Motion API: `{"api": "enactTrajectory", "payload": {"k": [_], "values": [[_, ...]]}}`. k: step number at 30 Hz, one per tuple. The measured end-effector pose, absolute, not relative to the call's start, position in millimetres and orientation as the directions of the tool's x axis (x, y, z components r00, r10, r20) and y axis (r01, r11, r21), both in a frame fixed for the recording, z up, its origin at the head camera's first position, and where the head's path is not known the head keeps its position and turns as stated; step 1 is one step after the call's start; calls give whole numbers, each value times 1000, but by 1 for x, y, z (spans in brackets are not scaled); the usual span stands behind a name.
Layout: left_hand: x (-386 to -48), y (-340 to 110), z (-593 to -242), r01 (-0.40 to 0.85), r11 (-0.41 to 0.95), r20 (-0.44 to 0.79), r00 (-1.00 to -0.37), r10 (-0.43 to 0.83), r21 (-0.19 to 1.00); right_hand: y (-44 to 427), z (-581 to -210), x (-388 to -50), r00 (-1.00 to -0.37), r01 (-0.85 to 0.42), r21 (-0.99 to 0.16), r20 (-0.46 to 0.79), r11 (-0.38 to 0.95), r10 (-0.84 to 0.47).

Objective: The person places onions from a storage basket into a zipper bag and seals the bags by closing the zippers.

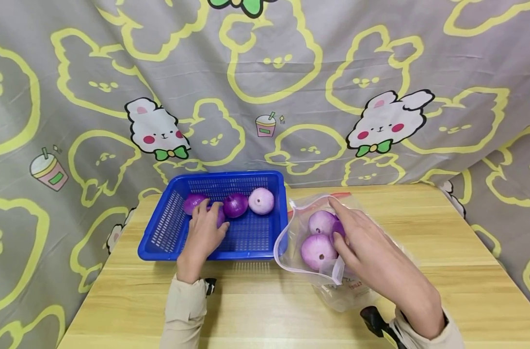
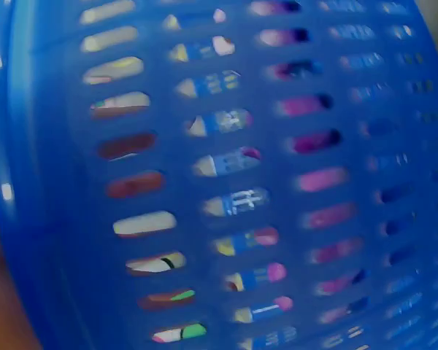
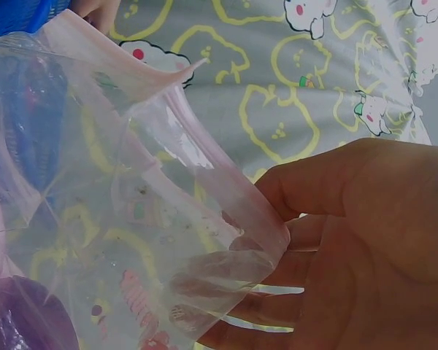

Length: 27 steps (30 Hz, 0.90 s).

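Observation:
In the head view my left hand reaches into a blue slotted basket, its fingers and thumb around a purple onion that they partly cover. Beside it lie two more purple onions and a paler onion. My right hand pinches the rim of a clear zip bag between thumb and fingers. Through the open bag mouth I see two pale onions and a darker one partly behind my fingers. The left wrist view holds mostly the basket's wall.
Both the basket and the bag stand on a light wooden table, the bag to the basket's right. A grey curtain with yellow cartoon outlines hangs right behind the table. Black straps show at my wrists.

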<state>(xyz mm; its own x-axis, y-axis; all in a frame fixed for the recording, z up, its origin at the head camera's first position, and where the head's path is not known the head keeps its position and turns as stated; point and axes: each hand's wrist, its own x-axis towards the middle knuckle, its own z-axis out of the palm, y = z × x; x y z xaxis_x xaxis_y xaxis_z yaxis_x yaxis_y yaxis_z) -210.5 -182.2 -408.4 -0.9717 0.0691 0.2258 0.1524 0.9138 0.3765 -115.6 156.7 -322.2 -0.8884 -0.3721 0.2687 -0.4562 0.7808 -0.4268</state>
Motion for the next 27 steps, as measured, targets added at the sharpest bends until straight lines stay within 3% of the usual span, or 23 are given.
{"api": "enactTrajectory", "payload": {"k": [10,20,27], "values": [[-214,-190,-415,24,932,1,-1000,25,362,156,-323,-116,-883,-465,-424,277,777,-378],[-213,-193,-418,1,953,114,-993,-36,302,156,-323,-116,-880,-472,-422,280,774,-384],[-214,-195,-420,12,953,97,-995,-19,303,155,-323,-117,-880,-472,-421,272,774,-389]]}}
